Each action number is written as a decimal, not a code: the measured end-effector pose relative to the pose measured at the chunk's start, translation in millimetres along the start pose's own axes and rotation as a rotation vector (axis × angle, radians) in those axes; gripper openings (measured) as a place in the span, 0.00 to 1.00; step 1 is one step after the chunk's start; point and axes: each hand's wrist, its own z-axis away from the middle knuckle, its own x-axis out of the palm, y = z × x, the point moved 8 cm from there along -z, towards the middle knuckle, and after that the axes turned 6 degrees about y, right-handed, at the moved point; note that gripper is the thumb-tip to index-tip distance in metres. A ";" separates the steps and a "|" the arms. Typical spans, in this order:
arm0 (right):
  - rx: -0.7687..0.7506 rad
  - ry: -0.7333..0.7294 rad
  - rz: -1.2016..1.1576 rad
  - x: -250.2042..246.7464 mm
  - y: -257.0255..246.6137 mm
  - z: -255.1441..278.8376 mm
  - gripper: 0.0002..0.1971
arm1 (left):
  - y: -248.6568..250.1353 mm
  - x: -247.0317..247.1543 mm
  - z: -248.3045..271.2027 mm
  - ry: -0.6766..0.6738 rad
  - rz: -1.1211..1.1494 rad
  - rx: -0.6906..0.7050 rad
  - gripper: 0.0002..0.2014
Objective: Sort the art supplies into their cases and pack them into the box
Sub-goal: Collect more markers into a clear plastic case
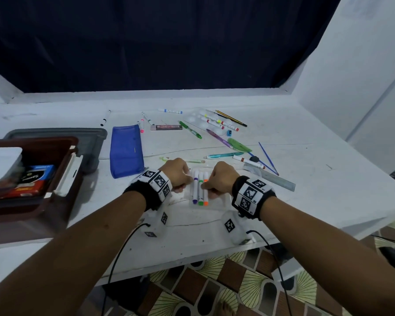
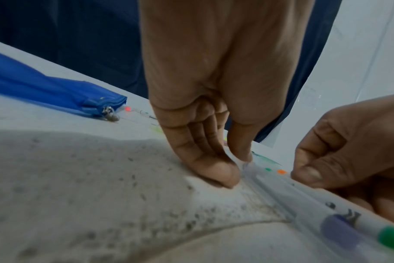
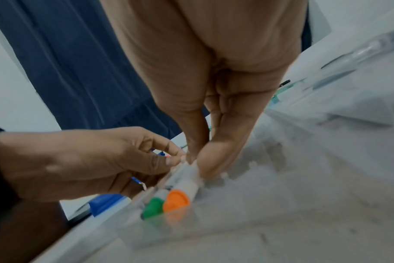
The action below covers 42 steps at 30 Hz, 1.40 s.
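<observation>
A clear plastic marker case (image 1: 219,201) lies near the table's front edge. It holds a purple-capped marker (image 1: 195,190), a green-capped marker (image 1: 200,192) and an orange-capped marker (image 1: 206,192) side by side. My left hand (image 1: 187,183) is curled at the case's left edge, thumb and fingertips (image 2: 220,172) pinching it beside the purple marker (image 2: 340,229). My right hand (image 3: 196,165) pinches the white barrel of the orange marker (image 3: 175,200). A blue zip pouch (image 1: 126,151) lies to the left. The brown box (image 1: 43,141) stands at far left with packets inside.
A grey lid (image 1: 89,137) sits behind the box. Loose markers, pens, a pencil, brushes and a blue sharpener (image 1: 229,132) are scattered across the back and right. A steel ruler (image 1: 271,179) lies right of my right hand. The table's front edge runs just below my wrists.
</observation>
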 end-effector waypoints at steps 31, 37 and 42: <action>-0.090 -0.074 0.167 5.6 -11.8 14.0 0.12 | -3.9 2.7 2.6 0.023 0.140 -0.032 0.11; -0.072 -0.164 0.144 11.1 -12.9 7.8 0.16 | -3.0 -2.1 7.0 -0.006 0.081 -0.038 0.11; -0.122 -0.213 0.152 16.1 -19.1 2.5 0.15 | -9.2 -8.9 7.6 -0.025 0.082 -0.074 0.10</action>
